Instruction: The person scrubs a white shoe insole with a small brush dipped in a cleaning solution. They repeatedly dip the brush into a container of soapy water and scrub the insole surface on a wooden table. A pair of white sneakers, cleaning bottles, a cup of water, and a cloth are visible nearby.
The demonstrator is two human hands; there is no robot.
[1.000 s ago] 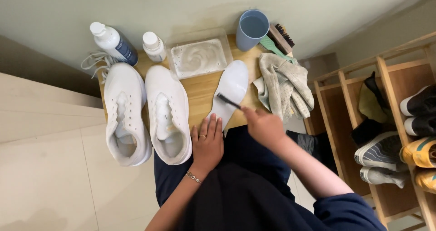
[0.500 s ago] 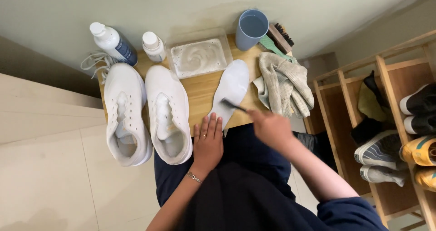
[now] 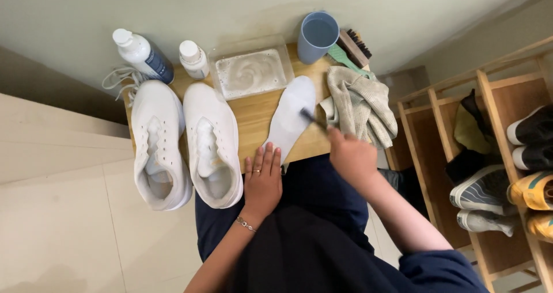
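Head view: my right hand (image 3: 352, 158), fingers pinching a small brush (image 3: 311, 119), scrubs the white insole (image 3: 290, 120) my spread left hand (image 3: 263, 181) pins; next calls for short strokes

The right hand (image 3: 350, 158) sits lower and further right than a second ago, drawn back towards the near edge of the small wooden tabletop (image 3: 253, 111). The thin dark brush (image 3: 311, 118) it grips now touches the flat white insole (image 3: 290, 119) close to that insole's right edge, nearer its far end than before. The left hand (image 3: 262, 183) shifts only slightly, its fingertips now lying on the near end of the insole.
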